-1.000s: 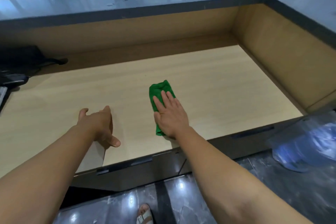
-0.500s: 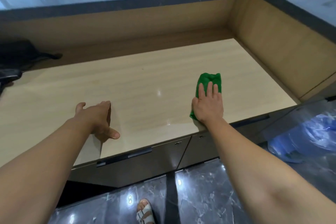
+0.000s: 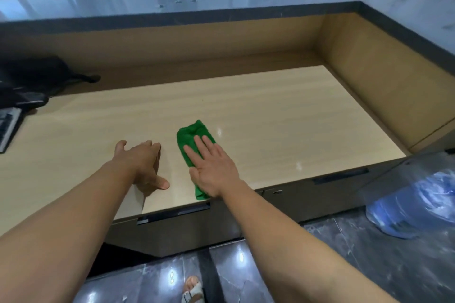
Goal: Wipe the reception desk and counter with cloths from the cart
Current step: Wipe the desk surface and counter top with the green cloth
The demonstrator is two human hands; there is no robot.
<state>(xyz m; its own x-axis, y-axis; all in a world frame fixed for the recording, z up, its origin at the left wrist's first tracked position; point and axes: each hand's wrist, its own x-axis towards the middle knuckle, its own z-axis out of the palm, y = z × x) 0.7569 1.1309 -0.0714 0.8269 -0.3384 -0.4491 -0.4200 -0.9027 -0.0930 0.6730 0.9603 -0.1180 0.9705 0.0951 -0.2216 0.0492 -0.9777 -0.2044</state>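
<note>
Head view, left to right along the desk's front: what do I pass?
keyboard → left hand → cloth → plastic bag. The right hand lies over the cloth, so it is left out.

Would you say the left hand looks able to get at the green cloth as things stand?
Probably yes: the left hand rests on the desk just beside the green cloth, only bare wood between them, though the right hand presses flat on most of it.

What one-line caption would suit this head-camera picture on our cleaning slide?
Right hand presses a green cloth flat on the wooden desk while the left hand rests beside it.
</note>
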